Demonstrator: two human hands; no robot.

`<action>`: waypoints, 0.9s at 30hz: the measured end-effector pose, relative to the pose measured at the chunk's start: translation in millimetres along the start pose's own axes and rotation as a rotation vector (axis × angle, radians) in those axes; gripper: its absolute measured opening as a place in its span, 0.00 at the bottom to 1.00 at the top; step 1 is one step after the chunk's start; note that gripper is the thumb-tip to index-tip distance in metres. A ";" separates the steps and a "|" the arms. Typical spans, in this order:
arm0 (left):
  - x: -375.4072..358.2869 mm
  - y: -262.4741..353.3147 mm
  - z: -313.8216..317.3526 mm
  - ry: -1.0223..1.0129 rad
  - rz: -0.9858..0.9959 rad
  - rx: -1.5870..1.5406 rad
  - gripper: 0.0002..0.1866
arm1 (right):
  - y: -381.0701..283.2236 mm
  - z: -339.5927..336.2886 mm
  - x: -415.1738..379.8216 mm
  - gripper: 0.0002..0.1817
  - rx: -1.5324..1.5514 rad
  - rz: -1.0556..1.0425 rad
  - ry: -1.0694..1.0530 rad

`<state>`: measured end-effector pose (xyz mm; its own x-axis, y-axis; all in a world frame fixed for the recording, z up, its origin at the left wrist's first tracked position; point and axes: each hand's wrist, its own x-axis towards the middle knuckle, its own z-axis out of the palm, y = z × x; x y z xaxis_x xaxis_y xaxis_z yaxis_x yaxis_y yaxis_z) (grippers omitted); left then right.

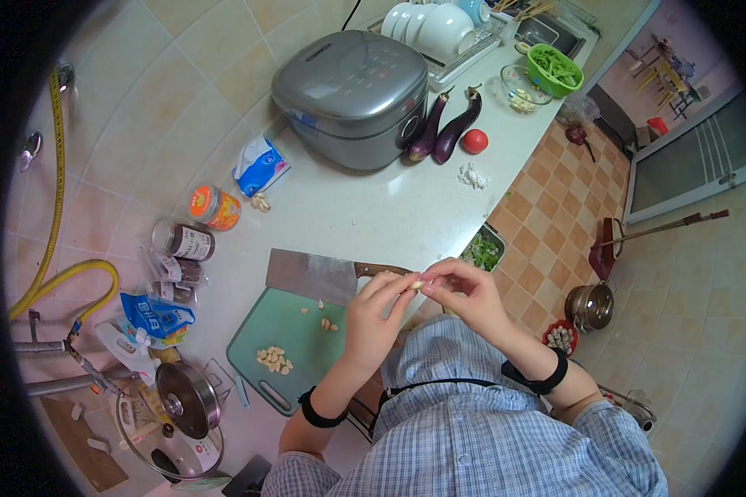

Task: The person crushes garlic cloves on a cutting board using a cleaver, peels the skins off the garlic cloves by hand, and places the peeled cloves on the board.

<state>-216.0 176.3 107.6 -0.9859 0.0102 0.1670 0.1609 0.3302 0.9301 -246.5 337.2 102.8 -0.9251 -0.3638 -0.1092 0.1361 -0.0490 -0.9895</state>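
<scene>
Both of my hands meet near the counter's front edge, fingertips together around a small garlic clove (418, 285). My left hand (379, 311) pinches it from the left, above the right side of the green cutting board (249, 335). My right hand (470, 298) pinches it from the right. Just behind my hands lies a cleaver (311, 275), its wooden handle (381, 269) partly hidden by my fingers. On the board sit a pile of pale garlic cloves (273, 359) and a smaller group (329, 325).
A grey rice cooker (352, 91) stands at the back, beside two eggplants (457, 128) and a tomato (475, 141). Jars (215, 207) and packets line the wall at left. A lidded pan (186, 398) is at lower left. A greens container (483, 248) is beyond the counter edge.
</scene>
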 end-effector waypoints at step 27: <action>-1.0 10.7 9.8 0.037 0.083 -0.005 0.08 | 10.4 -4.8 -1.1 0.09 0.238 0.096 0.059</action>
<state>-213.7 189.1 114.2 -0.9670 0.0027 0.2549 0.2419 0.3253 0.9142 -245.8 341.6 92.2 -0.9221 -0.3229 -0.2135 0.2972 -0.2373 -0.9249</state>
